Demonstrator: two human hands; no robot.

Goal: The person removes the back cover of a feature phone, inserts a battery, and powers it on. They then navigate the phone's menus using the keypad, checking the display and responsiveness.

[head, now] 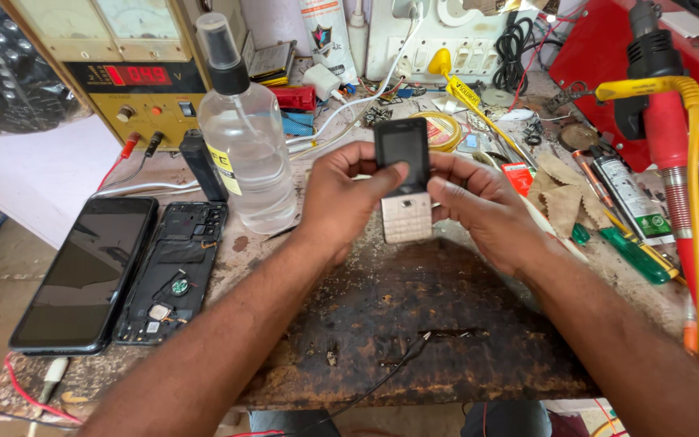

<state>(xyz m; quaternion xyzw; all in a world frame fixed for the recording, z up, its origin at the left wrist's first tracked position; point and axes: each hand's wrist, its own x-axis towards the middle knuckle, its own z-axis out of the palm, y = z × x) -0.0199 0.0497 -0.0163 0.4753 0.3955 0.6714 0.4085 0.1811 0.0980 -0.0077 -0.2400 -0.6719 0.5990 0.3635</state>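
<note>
Both hands hold a small keypad phone (404, 182) up above the middle of the bench (414, 324). The left hand (341, 198) is closed on the phone's left side, with its thumb lying across the dark screen. The right hand (479, 206) is closed on the right side, and its thumb touches the edge just above the pale keys. The phone stands upright and faces the person, so holding it this way probably makes the screen and keys easy to see and press.

Under the hands the bench is dark, burnt-looking and mostly bare, so there is room to lower the phone there. A thin black wire (382, 380) runs over the front edge.

To the left stands a clear spray bottle (244, 137), very near the left hand. Farther left lie a big black smartphone (86, 271) and an opened phone body (173, 271), side by side near the bench's left edge. To the right are a green screwdriver (633, 252) and a red and yellow hose (685, 210), so that side is crowded.
</note>
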